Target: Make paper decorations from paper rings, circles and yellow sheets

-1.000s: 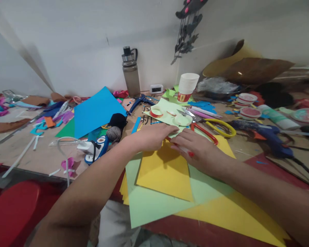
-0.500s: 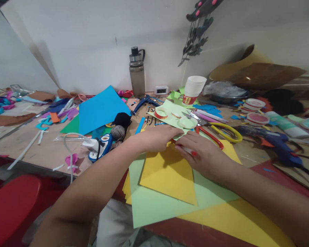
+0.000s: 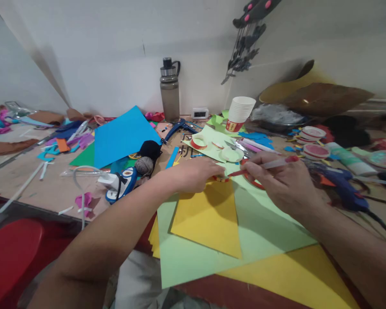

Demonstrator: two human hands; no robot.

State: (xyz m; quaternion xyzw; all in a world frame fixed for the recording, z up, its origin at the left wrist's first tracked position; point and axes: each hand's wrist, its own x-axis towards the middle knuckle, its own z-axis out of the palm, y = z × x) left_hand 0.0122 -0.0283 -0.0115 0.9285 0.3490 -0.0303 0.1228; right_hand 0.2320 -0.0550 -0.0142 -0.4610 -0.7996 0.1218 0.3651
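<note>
My right hand point(image 3: 279, 180) is closed around a red pen point(image 3: 263, 166), its tip pointing left toward a small red-and-yellow ring point(image 3: 222, 177). Over that ring curl the fingers of my left hand point(image 3: 197, 174), holding it at the top of a yellow paper sheet point(image 3: 206, 219); part of the ring is hidden. Beneath lies a larger light green sheet point(image 3: 193, 266). Just beyond the hands, a cut paper-cup ring point(image 3: 199, 142) and a pale green disc point(image 3: 231, 155) rest on another green piece. Red-handled scissors point(image 3: 254, 182) are partly covered by my right hand.
Stacked paper cups point(image 3: 240, 112), a water bottle point(image 3: 170, 94) and a small clock point(image 3: 200, 113) stand at the back. To the right lies a glue gun point(image 3: 344, 184). Leftward are a blue sheet point(image 3: 125, 139), yarn balls point(image 3: 149, 150) and a power strip point(image 3: 122, 186).
My right hand has lifted and moved right, away from my left hand, and the red pen now shows clearly in it. My left hand stays over the ring.
</note>
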